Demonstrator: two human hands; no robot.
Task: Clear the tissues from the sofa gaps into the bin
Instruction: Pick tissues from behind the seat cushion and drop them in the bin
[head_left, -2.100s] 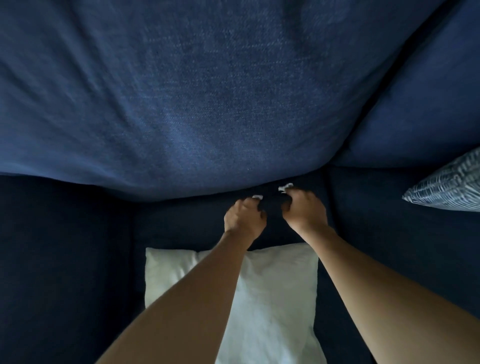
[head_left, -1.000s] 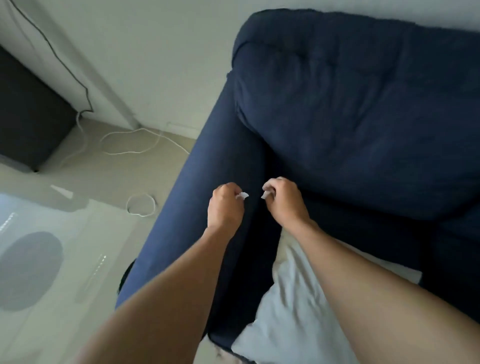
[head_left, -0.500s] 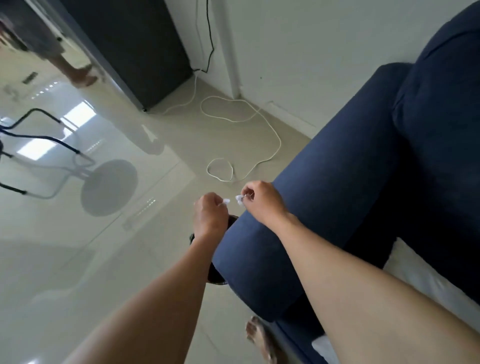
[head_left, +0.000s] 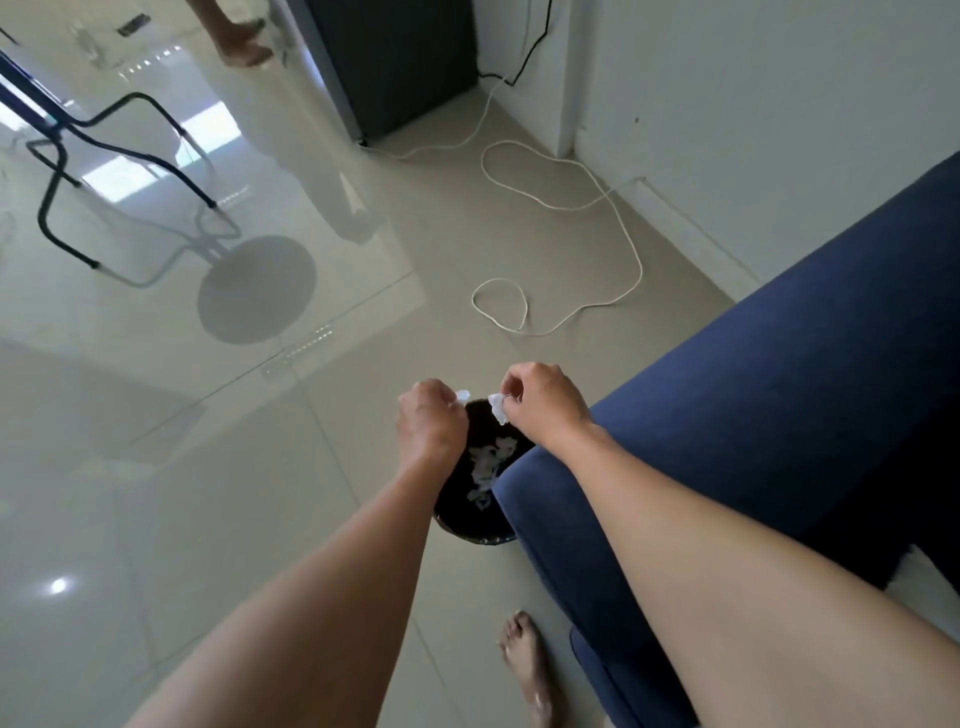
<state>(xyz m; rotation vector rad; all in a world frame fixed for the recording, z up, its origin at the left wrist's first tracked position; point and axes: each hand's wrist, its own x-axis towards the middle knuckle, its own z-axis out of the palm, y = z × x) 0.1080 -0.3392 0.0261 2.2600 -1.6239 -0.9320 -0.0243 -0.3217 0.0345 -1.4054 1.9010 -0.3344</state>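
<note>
pinching tissue bits (head_left: 497, 408): left hand (head_left: 431, 426), right hand (head_left: 545, 402), above bin (head_left: 460, 527).

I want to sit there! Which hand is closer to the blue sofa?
Right. The right hand, pinching a tissue, is just beside the sofa arm. The left hand is further off, over the far side of the bin.

The sofa arm (head_left: 727, 415) and left grip (head_left: 431, 426) hide half the bin (head_left: 467, 527); the grip hides most of its tissue (head_left: 462, 395).
</note>
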